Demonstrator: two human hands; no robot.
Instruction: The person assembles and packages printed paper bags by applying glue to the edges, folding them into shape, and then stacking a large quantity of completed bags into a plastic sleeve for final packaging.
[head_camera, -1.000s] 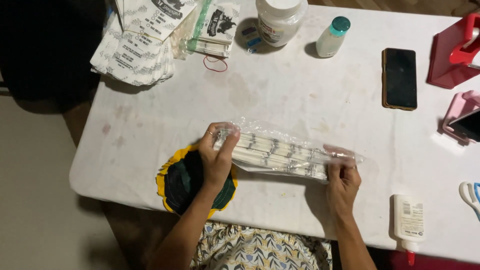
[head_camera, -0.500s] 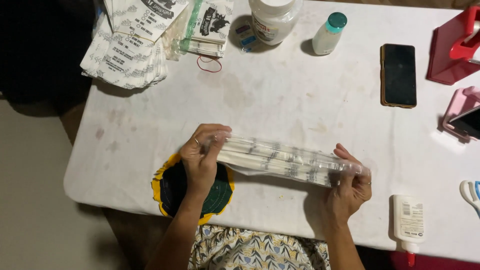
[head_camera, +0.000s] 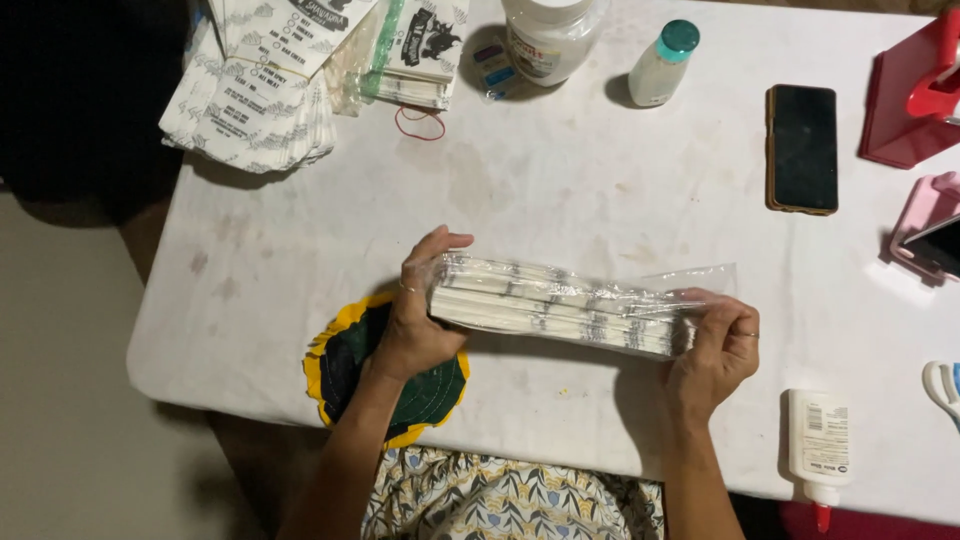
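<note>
Hands gripping opposite ends of a clear plastic packet of white strips (head_camera: 565, 305), keeping it level just above the white table (head_camera: 560, 190). Left hand (head_camera: 415, 320) is clasping one end; right hand (head_camera: 715, 350) is pinching the open end, steadying the contents.

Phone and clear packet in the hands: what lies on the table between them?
Nothing: the head view shows only bare, stained white table between the black phone and the clear packet.
</note>
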